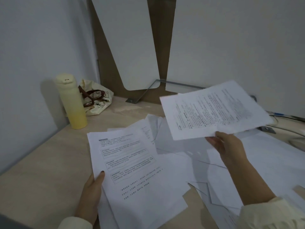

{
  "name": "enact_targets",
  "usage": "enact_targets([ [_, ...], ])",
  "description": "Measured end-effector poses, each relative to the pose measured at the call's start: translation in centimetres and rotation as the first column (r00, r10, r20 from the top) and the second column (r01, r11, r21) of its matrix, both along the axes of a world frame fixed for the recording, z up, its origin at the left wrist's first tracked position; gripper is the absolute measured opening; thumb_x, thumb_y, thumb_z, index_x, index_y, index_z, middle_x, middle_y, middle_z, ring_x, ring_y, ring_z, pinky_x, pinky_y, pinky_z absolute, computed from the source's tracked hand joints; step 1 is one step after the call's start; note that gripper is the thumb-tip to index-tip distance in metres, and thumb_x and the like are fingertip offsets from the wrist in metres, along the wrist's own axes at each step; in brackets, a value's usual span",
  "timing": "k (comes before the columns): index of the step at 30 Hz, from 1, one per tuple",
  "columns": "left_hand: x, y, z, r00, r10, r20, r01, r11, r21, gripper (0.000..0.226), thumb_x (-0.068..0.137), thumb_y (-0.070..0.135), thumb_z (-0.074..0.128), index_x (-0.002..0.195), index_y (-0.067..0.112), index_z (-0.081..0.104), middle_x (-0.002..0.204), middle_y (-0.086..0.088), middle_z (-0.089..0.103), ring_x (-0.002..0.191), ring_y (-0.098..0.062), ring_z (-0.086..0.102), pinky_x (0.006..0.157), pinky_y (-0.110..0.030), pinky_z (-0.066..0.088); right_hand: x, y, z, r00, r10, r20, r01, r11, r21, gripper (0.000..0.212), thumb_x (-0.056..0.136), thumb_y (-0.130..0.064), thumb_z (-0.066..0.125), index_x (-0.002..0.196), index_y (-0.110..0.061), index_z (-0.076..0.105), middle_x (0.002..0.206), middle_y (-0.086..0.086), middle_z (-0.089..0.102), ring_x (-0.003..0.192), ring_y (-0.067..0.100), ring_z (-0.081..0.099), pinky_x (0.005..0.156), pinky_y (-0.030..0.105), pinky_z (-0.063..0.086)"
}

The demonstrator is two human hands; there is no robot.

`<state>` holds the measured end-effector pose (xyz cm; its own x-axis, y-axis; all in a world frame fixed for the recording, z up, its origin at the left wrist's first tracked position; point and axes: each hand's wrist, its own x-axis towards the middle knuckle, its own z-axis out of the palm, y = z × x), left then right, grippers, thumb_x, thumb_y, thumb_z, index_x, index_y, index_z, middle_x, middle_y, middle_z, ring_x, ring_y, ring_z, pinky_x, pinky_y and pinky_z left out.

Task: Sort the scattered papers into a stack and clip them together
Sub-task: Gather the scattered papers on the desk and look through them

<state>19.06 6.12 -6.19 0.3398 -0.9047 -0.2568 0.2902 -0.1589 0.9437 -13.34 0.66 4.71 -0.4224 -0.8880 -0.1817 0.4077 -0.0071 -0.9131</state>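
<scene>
Watching the head cam feed here, and I'm using the pale yellow bottle (72,103) at the back left of the desk (41,179) as my reference point.

The stack (132,171) sits right of and nearer than the bottle. It's printed side up, and the edges aren't squared, with several sheets fanning out at the bottom. My left hand (90,194) grips the stack's left edge, thumb pressed on top of the page. The other fingers are tucked under the paper, so I can't see how they lie.

Far right of the bottle, my right hand (226,146) holds a couple of printed sheets (214,109) up in the air, tilted, pinched by their near edge. Most of those fingertips are hidden behind the paper.

Under and around that hand, the loose papers (264,162) are spread over the desk, overlapping each other at all angles and mostly blank side up. Some of them slide under the stack's right side.

Just right of the bottle and touching it is a cream cloth bag (97,100) with dark handles. Some cables (280,116) run along the desk edge way off at the far right.
</scene>
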Motion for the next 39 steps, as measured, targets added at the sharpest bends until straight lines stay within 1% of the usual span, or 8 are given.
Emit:
enact_targets([
  [3, -1.2, 0.3, 0.2, 0.999, 0.013, -0.05, -0.013, 1.0, -0.016, 0.04, 0.097, 0.011, 0.039, 0.137, 0.006, 0.041, 0.122, -0.002, 0.049, 0.118, -0.026, 0.046, 0.099, -0.036, 0.034, 2.0, 1.1, -1.5, 0.984, 0.094, 0.153, -0.101, 0.994, 0.044, 0.008, 0.091, 0.001, 0.048, 0.091, 0.005, 0.055, 0.057, 0.008, 0.071, 0.055, 0.019, 0.071, 0.05, 0.027, 0.059],
  [7, -2.3, 1.1, 0.6, 0.995, 0.02, -0.098, -0.024, 0.999, -0.043, 0.039, 0.096, 0.017, 0.041, 0.136, 0.017, 0.043, 0.133, -0.001, 0.051, 0.122, -0.026, 0.048, 0.109, -0.046, 0.032, 6.5, 3.0, -4.2, 0.938, 0.242, 0.247, -0.28, 0.951, 0.131, 0.014, 0.091, -0.01, 0.054, 0.088, 0.003, 0.059, 0.076, 0.016, 0.069, 0.064, 0.024, 0.071, 0.051, 0.03, 0.059],
  [14, -3.0, 1.8, 1.4, 0.964, -0.104, -0.244, 0.087, 0.993, -0.076, 0.06, 0.075, 0.058, 0.062, 0.129, 0.035, 0.051, 0.13, 0.003, 0.06, 0.118, -0.024, 0.057, 0.102, -0.049, 0.041, 13.1, 7.0, -6.2, 0.789, 0.513, 0.338, -0.604, 0.749, 0.273, 0.023, 0.092, -0.016, 0.051, 0.084, 0.001, 0.063, 0.067, 0.018, 0.065, 0.06, 0.027, 0.066, 0.054, 0.033, 0.06],
  [21, -2.0, 1.4, 0.8, 0.964, -0.071, -0.255, 0.086, 0.995, 0.047, 0.035, 0.087, 0.01, 0.058, 0.122, 0.011, 0.059, 0.122, -0.014, 0.063, 0.108, -0.034, 0.06, 0.101, -0.051, 0.042, 12.7, 8.2, -4.1, 0.391, 0.92, 0.033, -0.855, 0.35, 0.383, 0.033, 0.094, -0.025, 0.049, 0.097, 0.001, 0.07, 0.097, 0.016, 0.071, 0.09, 0.025, 0.068, 0.088, 0.031, 0.055],
  [26, -0.9, 1.2, 2.1, 0.975, -0.113, -0.191, 0.119, 0.993, 0.018, 0.032, 0.087, 0.01, 0.058, 0.118, 0.015, 0.061, 0.116, -0.01, 0.067, 0.105, -0.032, 0.062, 0.099, -0.052, 0.044, 9.3, 5.7, -2.5, 0.555, 0.695, -0.458, -0.637, 0.709, 0.302, 0.025, 0.092, -0.021, 0.052, 0.104, -0.008, 0.069, 0.105, 0.01, 0.072, 0.098, 0.02, 0.068, 0.094, 0.033, 0.052],
  [29, 0.0, 1.1, 3.2, 0.976, -0.134, -0.173, 0.134, 0.991, -0.016, 0.032, 0.085, 0.006, 0.061, 0.115, 0.014, 0.063, 0.107, -0.004, 0.069, 0.097, -0.027, 0.066, 0.087, -0.042, 0.051, 8.1, 3.4, -1.6, 0.541, 0.495, -0.68, -0.465, 0.85, 0.248, 0.028, 0.089, -0.024, 0.057, 0.117, -0.017, 0.06, 0.117, -0.001, 0.063, 0.113, 0.016, 0.057, 0.092, 0.022, 0.044],
  [33, 1.0, 0.9, 4.4, 0.986, -0.108, -0.126, 0.103, 0.994, -0.045, 0.023, 0.081, -0.005, 0.059, 0.089, 0.017, 0.065, 0.086, -0.002, 0.069, 0.059, -0.009, 0.071, 0.049, -0.023, 0.054, 7.5, 1.1, -1.2, 0.459, 0.53, -0.713, -0.431, 0.834, 0.343, 0.062, 0.086, -0.035, 0.06, 0.141, -0.021, 0.033, 0.146, 0.001, 0.036, 0.135, 0.018, 0.034, 0.1, 0.027, 0.03],
  [39, 0.5, 1.9, 4.3, 0.935, -0.059, -0.349, 0.036, 0.997, -0.071, 0.034, 0.08, 0.017, 0.065, 0.114, 0.019, 0.066, 0.114, -0.003, 0.07, 0.107, -0.026, 0.063, 0.101, -0.047, 0.042, 7.9, 1.8, -2.5, 0.374, 0.755, -0.539, -0.556, 0.648, 0.522, 0.033, 0.086, -0.038, 0.059, 0.114, -0.019, 0.056, 0.104, -0.001, 0.069, 0.081, 0.007, 0.068, 0.067, 0.019, 0.055],
])
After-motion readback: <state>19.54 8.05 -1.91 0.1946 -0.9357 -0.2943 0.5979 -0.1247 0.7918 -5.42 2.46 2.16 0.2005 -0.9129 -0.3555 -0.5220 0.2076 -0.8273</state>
